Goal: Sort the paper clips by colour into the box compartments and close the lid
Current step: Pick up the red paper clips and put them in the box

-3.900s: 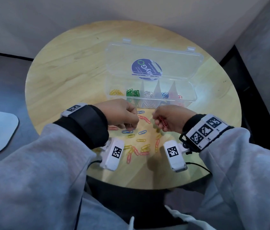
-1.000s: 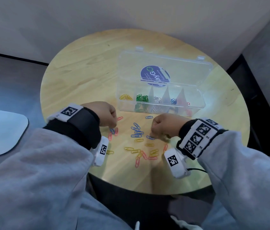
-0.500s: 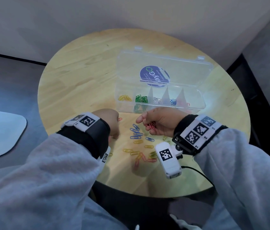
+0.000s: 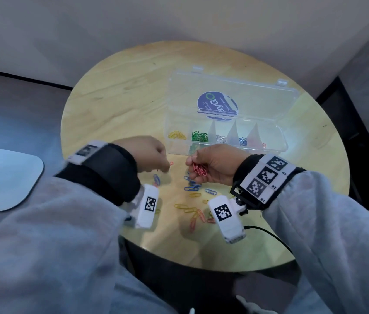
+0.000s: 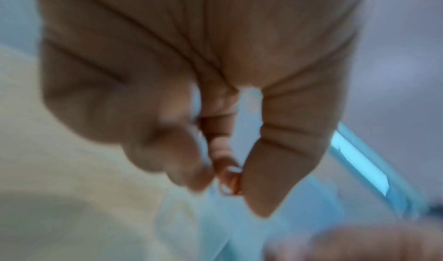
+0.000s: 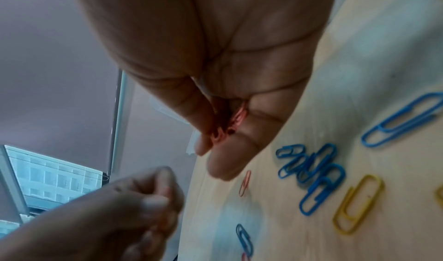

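Observation:
A clear box (image 4: 226, 152) with its lid (image 4: 233, 96) folded back stands on the round table (image 4: 120, 91). Its compartments hold yellow (image 4: 176, 135), green (image 4: 200, 137), silver, blue (image 4: 243, 141) and a few red clips. My right hand (image 4: 215, 166) is turned palm up just in front of the box and cups a bunch of red clips (image 4: 200, 169) (image 6: 228, 126). My left hand (image 4: 149, 157) hovers close to it, thumb and fingers pinching a red clip (image 5: 228, 184). Loose blue clips (image 4: 191, 185) (image 6: 309, 172), yellow clips (image 4: 188, 208) and red clips (image 4: 196, 220) lie between the wrists.
One red clip (image 4: 171, 163) lies on the wood between my hands. A pale rounded seat or board (image 4: 2, 177) sits off the table to the left. A dark gap runs along the table's right side. A cable (image 4: 267, 234) trails from the right wrist camera.
My right hand has turned palm up with the red clips and lifted toward the box. My left hand has come up from the table toward it, holding a red clip.

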{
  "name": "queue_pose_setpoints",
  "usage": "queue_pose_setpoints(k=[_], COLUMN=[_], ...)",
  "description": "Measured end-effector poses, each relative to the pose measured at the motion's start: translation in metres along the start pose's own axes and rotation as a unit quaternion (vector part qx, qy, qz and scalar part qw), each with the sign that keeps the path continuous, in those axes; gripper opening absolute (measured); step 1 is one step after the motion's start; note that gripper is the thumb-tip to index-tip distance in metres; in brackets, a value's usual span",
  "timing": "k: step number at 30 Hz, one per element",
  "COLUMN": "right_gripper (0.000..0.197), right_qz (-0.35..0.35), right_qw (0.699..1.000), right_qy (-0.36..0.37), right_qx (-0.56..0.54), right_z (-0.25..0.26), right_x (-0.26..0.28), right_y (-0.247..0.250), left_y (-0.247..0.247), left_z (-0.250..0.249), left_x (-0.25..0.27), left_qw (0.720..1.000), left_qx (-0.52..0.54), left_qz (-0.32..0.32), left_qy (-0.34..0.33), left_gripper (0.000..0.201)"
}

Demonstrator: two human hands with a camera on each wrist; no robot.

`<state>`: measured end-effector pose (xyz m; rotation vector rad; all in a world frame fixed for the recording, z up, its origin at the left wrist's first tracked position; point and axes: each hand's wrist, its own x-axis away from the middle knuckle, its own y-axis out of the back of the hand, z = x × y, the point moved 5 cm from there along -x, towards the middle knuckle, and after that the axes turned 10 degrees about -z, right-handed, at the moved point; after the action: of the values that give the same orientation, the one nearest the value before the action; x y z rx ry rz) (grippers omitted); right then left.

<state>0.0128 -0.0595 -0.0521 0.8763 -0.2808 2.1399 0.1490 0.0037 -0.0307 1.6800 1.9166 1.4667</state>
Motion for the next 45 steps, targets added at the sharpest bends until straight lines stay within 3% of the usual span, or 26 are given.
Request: queue_pose_setpoints(k=[3, 5, 6, 8, 10, 15, 19, 21, 24, 27, 31, 33, 38, 45], right_gripper=[0.033, 0.024, 0.018, 0.005, 0.01, 0.024, 0.015, 0.011, 0.01, 0.007, 0.017, 0.021, 0.023, 0.023], right_qz=[0.009, -0.004, -0.019, -0.05, -0.066, -0.078, -0.093, -0.089, -0.066, -0.057, -0.046, -0.039, -0.026, -0.05], right_qw=[1.0, 0.994, 0.981, 0.925, 0.879, 0.824, 0.798, 0.796, 0.794, 0.823, 0.927, 0.959, 0.985, 0.997], right_qy=[-0.009, 0.03, 0.068, 0.143, 0.182, 0.159, 0.185, 0.179, 0.16, 0.148, 0.072, 0.043, 0.02, 0.002], right_qx=[0.013, 0.1, 0.182, 0.349, 0.436, 0.538, 0.566, 0.572, 0.583, 0.545, 0.364, 0.276, 0.17, 0.054], right_z=[0.002, 0.006, 0.01, 0.019, 0.025, 0.021, 0.02, 0.019, 0.015, 0.011, 0.002, -0.003, -0.015, -0.022], right_x=[-0.003, -0.008, -0.009, -0.009, -0.009, -0.018, -0.016, -0.015, -0.012, -0.005, 0.001, 0.005, 0.013, 0.018], right_y=[-0.012, -0.019, -0.022, -0.027, -0.032, -0.042, -0.04, -0.038, -0.033, -0.021, -0.001, 0.008, 0.027, 0.05], left_y=[0.024, 0.034, 0.037, 0.042, 0.045, 0.04, 0.033, 0.024, 0.009, 0.001, -0.013, -0.019, -0.026, -0.024], left_z=[0.002, 0.008, 0.012, 0.017, 0.021, 0.023, 0.02, 0.019, 0.022, 0.025, 0.016, 0.011, 0.003, 0.001], left_x=[0.008, 0.01, 0.011, 0.012, 0.012, 0.011, 0.011, 0.008, 0.004, 0.002, 0.003, 0.004, 0.002, 0.001], left_qw=[0.981, 0.964, 0.957, 0.947, 0.942, 0.939, 0.941, 0.958, 0.995, 0.988, 0.981, 0.975, 0.959, 0.96], left_qx=[0.196, 0.263, 0.286, 0.313, 0.324, 0.331, 0.327, 0.274, 0.062, -0.131, -0.174, -0.205, -0.275, -0.268], left_qz=[-0.015, -0.034, -0.041, -0.056, -0.065, -0.065, -0.045, -0.014, 0.028, 0.013, 0.004, 0.002, 0.006, -0.003], left_qy=[0.006, 0.021, 0.03, 0.046, 0.054, 0.061, 0.078, 0.085, 0.078, 0.076, 0.09, 0.087, 0.071, 0.076], left_gripper=[0.031, 0.033, 0.034, 0.034, 0.034, 0.034, 0.03, 0.027, 0.021, 0.043, 0.024, 0.024, 0.034, 0.029])
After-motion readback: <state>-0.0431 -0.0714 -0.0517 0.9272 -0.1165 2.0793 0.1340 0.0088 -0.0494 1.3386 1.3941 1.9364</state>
